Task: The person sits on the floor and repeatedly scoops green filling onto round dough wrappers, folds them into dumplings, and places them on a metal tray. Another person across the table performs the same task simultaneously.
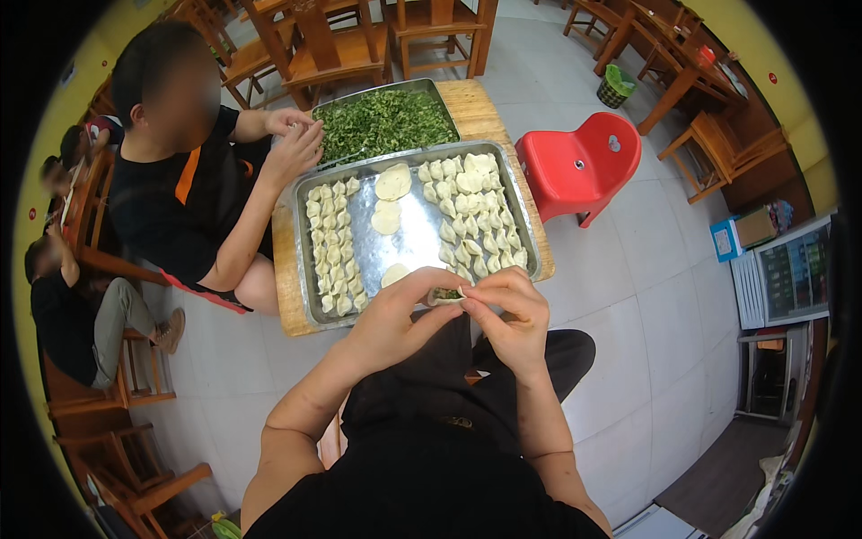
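Between my left hand (397, 316) and my right hand (508, 316) is a partly folded dumpling wrapper (446, 297) with green filling showing inside. Both hands pinch its edge, over my lap at the near side of a metal tray (311, 296). Rows of folded dumplings (335, 249) lie along the tray's left side, and more dumplings (481, 226) fill its right side. Flat round wrappers (386, 217) rest in the middle, one of them close to my left hand. Behind stands a second metal tray of chopped green filling (387, 121).
Both trays stand on a wooden table (471, 101). A co-worker's hands (296, 138) are raised at the left, beside the filling tray. A red plastic chair (562, 168) stands right of the table. Wooden chairs (337, 57) are at the back; other people sit far left.
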`<state>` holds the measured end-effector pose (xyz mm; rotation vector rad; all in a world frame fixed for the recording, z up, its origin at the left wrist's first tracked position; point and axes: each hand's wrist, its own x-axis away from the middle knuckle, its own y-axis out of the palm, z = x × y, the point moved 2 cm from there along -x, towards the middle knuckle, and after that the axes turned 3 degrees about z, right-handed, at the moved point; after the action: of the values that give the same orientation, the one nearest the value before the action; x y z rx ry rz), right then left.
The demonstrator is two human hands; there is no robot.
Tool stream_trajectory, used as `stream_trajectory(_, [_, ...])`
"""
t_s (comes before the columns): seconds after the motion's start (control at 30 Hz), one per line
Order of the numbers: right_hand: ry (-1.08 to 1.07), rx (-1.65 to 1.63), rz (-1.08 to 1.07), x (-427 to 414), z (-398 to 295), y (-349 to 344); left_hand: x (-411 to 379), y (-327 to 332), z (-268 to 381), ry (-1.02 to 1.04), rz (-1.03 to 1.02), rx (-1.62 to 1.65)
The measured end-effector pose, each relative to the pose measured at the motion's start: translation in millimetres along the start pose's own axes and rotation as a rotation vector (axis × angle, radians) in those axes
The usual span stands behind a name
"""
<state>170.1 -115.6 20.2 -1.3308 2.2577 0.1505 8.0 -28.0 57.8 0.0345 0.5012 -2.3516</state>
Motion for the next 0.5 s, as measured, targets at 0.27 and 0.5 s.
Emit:
stream_trajectory(0.27, [0.288, -0.408, 0.080, 6, 0, 6, 6, -4, -18, 0.192, 0.128, 0.271])
stream_trajectory(0.5, [0.190, -0.352, 0.022, 3, -3, 5, 2, -10, -19, 0.402, 0.123, 0.059])
